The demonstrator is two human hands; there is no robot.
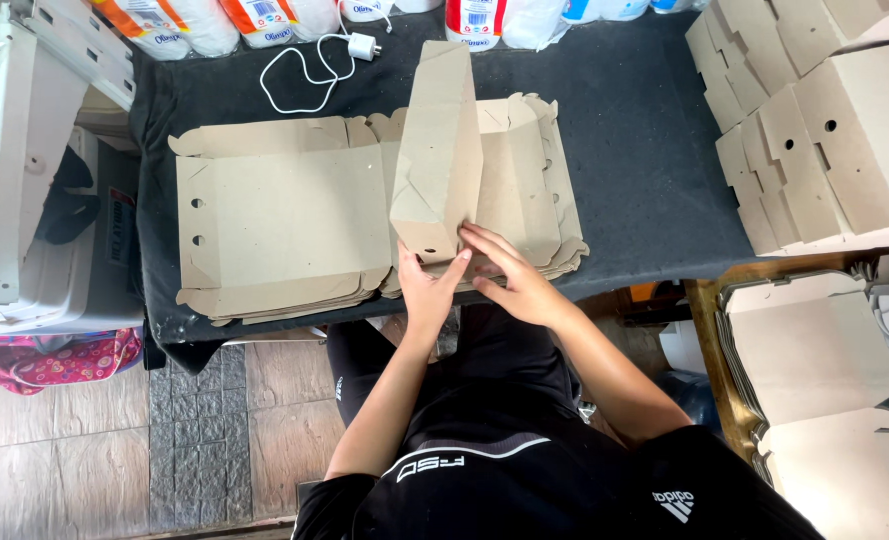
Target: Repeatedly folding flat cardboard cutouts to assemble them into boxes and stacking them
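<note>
**Both hands meet at centre frame, fingers extended**

Left hand sits just left of centre, palm turned inward, fingers pointing up-frame, thumb tip touching the right hand's fingers. Right hand lies just right of centre, fingers spread flat and angled toward upper left. Both forearms are bare and rise from the lower middle of the frame, converging toward the hands, elbows bent.

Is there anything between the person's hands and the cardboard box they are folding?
Nothing visible. The left hand and the right hand both already touch the near end of the half-folded cardboard box, which stands on the stack of flat blanks.
</note>
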